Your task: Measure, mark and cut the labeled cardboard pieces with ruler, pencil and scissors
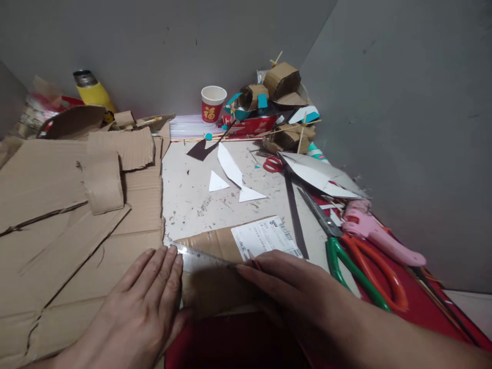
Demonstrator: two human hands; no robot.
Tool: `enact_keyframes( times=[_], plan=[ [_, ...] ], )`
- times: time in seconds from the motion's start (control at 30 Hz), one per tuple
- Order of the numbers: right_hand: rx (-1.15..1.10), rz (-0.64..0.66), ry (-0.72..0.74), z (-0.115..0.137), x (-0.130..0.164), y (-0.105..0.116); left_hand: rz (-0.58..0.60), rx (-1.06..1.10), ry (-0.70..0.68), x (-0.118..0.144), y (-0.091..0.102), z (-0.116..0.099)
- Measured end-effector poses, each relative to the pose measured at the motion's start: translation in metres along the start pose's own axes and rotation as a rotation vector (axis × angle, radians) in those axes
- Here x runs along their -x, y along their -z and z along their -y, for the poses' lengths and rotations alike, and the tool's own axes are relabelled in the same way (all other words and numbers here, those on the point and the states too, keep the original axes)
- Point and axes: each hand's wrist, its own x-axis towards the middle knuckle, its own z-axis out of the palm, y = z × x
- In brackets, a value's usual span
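Ruler [202, 254] lying on cardboard [215, 279], left hand [148, 302] pressing it flat, fingers open, right hand [292, 287] pinching a pen [253, 261] against its edge.

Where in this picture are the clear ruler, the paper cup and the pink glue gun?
clear ruler [200, 254], head view, on its bare middle between the hands.
paper cup [212, 106], head view, on its red side wall.
pink glue gun [378, 236], head view, on its body.

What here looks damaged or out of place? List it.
The big cardboard sheet on the left is torn and creased, with ragged splits across it. Paper offcuts and small scraps lie scattered over the table. The left hand presses a ruler; the right hand holds a pen.
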Motion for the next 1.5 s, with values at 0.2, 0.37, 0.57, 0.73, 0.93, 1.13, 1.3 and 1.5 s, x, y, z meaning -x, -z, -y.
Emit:
enact_keyframes(
  times=[0.2,0.37,0.57,0.73,0.93,1.13,1.3,1.5],
  plan=[
    [0.047,0.025,0.032,-0.001,0.003,0.002,0.026,-0.001,-0.064,-0.003,0.005,0.005],
    [0.122,-0.017,0.051,-0.001,0.004,-0.004,0.084,-0.009,-0.108,-0.001,0.006,0.006],
    [0.116,0.022,0.102,0.001,0.003,0.001,0.077,-0.001,-0.100,-0.003,0.008,0.007],
    [0.126,-0.002,0.107,0.001,0.002,-0.002,0.063,0.007,-0.095,-0.004,0.008,0.006],
    [0.083,0.023,0.030,0.001,0.005,-0.005,0.063,0.024,-0.044,0.001,0.003,0.003],
    [0.123,0.034,0.049,0.004,0.003,0.001,0.093,-0.046,-0.097,0.006,0.006,0.003],
    [0.160,-0.029,0.106,0.006,-0.005,0.005,0.096,-0.084,-0.119,0.007,0.008,0.005],
    [0.156,-0.012,0.090,0.008,-0.003,0.007,0.137,-0.096,-0.122,0.006,0.007,0.005]
  ],
)
